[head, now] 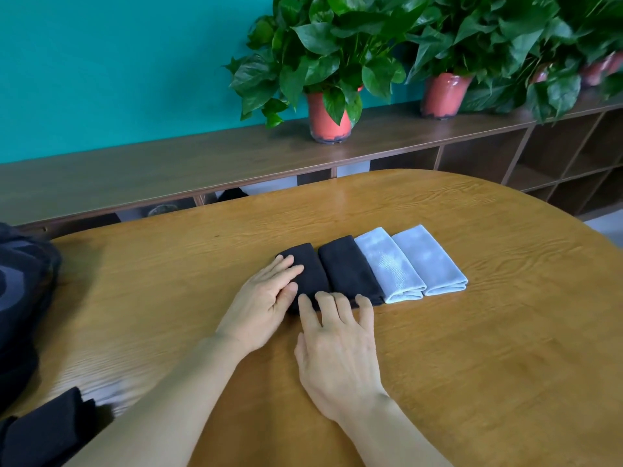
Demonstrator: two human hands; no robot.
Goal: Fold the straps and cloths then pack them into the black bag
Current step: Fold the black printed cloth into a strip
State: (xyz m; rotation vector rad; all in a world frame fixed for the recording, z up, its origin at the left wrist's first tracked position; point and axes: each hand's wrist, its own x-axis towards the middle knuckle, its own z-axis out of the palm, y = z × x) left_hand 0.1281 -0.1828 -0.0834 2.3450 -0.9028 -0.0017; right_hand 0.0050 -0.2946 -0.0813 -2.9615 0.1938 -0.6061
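Note:
Four folded cloths lie side by side in a row at the table's middle. From left to right they are a black cloth [312, 269], a second black cloth [349, 267], a light grey cloth [387, 264] and another light grey cloth [429, 259]. My left hand [266, 298] rests flat on the leftmost black cloth, fingers straight. My right hand [337, 338] lies flat on the table with its fingertips touching the near ends of both black cloths. The black bag [23, 298] sits at the table's left edge, partly out of frame.
The wooden table [472, 365] has a rounded far edge. More dark fabric [50, 429] lies at the near left corner. Behind the table runs a long brown shelf [202, 163] carrying potted plants [328, 119] in red pots against a teal wall.

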